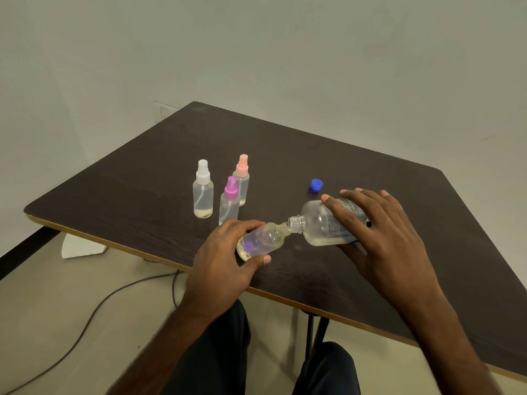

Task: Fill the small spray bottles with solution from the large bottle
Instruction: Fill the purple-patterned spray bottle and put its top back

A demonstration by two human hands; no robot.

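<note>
Nearest the lens, dark-trousered knees (216, 360) at bottom centre, just under the near edge of a dark wood-grain table (285, 155). Above them, in the lower middle of the frame, the left hand (225, 260), fingers and thumb curled round a small uncapped spray bottle (262, 240) with a purple flower print, tilted with its threaded neck toward the upper right, a little pale liquid at its base. Right of it, the right hand (382, 226), fingers spread over the label of the large bottle (316, 223), thumb underneath, gripping it nearly on its side, clear solution pooled along its lower wall. Open mouth of the large bottle touching the small bottle's neck; resting on the tabletop or held just above it, unclear. Blue cap (316, 185) alone on the table just beyond the large bottle. At centre left, three capped sprayers upright in a close cluster: white-topped bottle (203, 195), purple-topped bottle (229, 203), pink-topped bottle (242, 178). Grey cable (94, 312) across the floor at lower left.
</note>
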